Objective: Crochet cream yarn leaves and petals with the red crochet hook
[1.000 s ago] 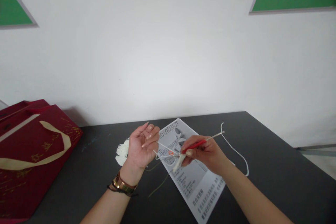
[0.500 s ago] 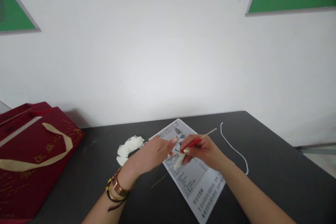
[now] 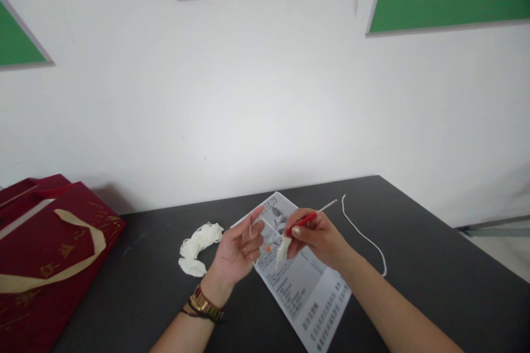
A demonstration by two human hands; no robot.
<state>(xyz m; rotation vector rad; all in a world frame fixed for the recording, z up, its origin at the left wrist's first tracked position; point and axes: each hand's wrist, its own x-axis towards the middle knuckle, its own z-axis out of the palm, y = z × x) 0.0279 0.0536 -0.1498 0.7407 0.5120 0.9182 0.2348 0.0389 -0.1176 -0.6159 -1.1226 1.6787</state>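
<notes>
My right hand (image 3: 321, 237) grips a crochet hook (image 3: 304, 222) with a red handle, its pale shaft sticking out to the upper right. Pinched in the same hand, a small white crocheted piece (image 3: 284, 248) hangs below the fingers over the sheet. To its left, my left hand (image 3: 240, 248) is turned palm up, forefinger stretched out and the other fingers curled. A strand of white yarn (image 3: 250, 229) runs over that forefinger into the curled fingers. The hands are apart.
A printed sheet (image 3: 296, 292) lies under the hands on the black table (image 3: 141, 265). A loose white yarn bundle (image 3: 202, 240) is at left, a white cord (image 3: 364, 234) at right. A dark red gift bag (image 3: 53, 253) stands far left, the wall behind.
My left hand has drawn away from the right and rolled palm up, with yarn now over its forefinger. The right hand keeps the hook and crocheted piece. The view has shifted slightly.
</notes>
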